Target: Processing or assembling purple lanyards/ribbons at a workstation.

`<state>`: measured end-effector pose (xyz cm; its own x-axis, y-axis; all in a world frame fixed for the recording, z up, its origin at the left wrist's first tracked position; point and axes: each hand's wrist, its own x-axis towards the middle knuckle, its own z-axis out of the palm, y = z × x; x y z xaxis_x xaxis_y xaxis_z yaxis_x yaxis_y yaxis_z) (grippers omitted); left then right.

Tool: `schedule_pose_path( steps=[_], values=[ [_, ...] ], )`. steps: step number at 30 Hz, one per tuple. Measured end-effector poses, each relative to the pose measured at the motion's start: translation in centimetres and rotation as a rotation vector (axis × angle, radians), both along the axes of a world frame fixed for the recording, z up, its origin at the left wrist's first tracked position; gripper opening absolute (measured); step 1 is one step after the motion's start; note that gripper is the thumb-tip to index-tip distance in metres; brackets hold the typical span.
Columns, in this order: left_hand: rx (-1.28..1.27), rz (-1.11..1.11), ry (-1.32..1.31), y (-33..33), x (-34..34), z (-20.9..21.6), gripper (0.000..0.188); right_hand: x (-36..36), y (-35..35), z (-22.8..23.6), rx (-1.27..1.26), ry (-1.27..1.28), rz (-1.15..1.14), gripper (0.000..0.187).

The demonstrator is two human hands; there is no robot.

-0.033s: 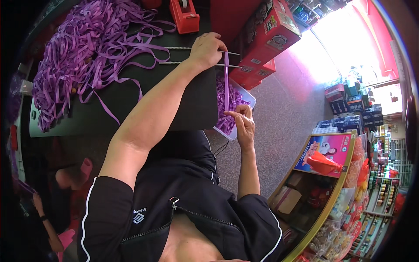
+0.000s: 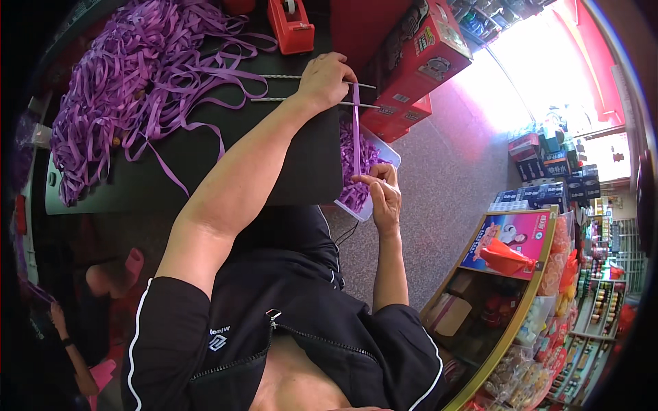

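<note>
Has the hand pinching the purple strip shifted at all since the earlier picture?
No. The right hand pinches the purple strip at the same spot above the white tray, by the black table edge.

Red tape dispenser (image 2: 291,26) at far edge of the dark table (image 2: 288,171); large heap of loose purple ribbon (image 2: 130,82) on its left part; red cartons (image 2: 418,61) stacked just beyond the table's right end; grey speckled floor (image 2: 445,185) to the right; shop display shelf (image 2: 507,288) with packaged goods at lower right; another person (image 2: 75,329) partly visible at lower left.
</note>
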<state>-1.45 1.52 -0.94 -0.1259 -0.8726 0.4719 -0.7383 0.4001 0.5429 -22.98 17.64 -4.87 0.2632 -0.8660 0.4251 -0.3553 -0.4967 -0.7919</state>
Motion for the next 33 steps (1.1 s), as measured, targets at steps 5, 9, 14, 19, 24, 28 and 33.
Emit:
schedule_pose_path(
  steps=[5, 9, 14, 19, 24, 28, 33],
  values=[
    [0.021, 0.001, 0.013, 0.2, 0.0, -0.1, 0.023, 0.7, -1.4, 3.5, -0.033, -0.226, 0.067, 0.038],
    [0.032, 0.006, -0.008, 0.1, 0.1, -0.2, 0.022, 2.0, -5.0, 5.7, -0.105, -0.389, 0.144, 0.046],
    [0.019, -0.009, 0.012, 0.4, 0.2, -0.1, 0.022, 4.1, -12.1, 9.2, -0.164, -0.490, 0.287, 0.042],
    [0.035, 0.002, 0.018, 0.5, -0.1, 0.5, 0.023, 5.5, -19.7, 9.9, 0.052, -0.406, 0.235, 0.037],
    [0.050, 0.029, 0.041, 0.6, 0.0, 0.5, 0.022, 5.5, -25.1, 4.9, 0.305, -0.363, 0.316, 0.033],
    [0.067, 0.029, 0.082, 0.6, 0.0, 0.5, 0.020, 5.1, -25.3, 1.7, 0.342, -0.303, 0.253, 0.034],
    [0.029, 0.038, 0.074, 0.6, -0.2, 0.2, 0.019, 4.1, -24.6, -1.3, 0.403, -0.188, 0.170, 0.034]
  ],
)
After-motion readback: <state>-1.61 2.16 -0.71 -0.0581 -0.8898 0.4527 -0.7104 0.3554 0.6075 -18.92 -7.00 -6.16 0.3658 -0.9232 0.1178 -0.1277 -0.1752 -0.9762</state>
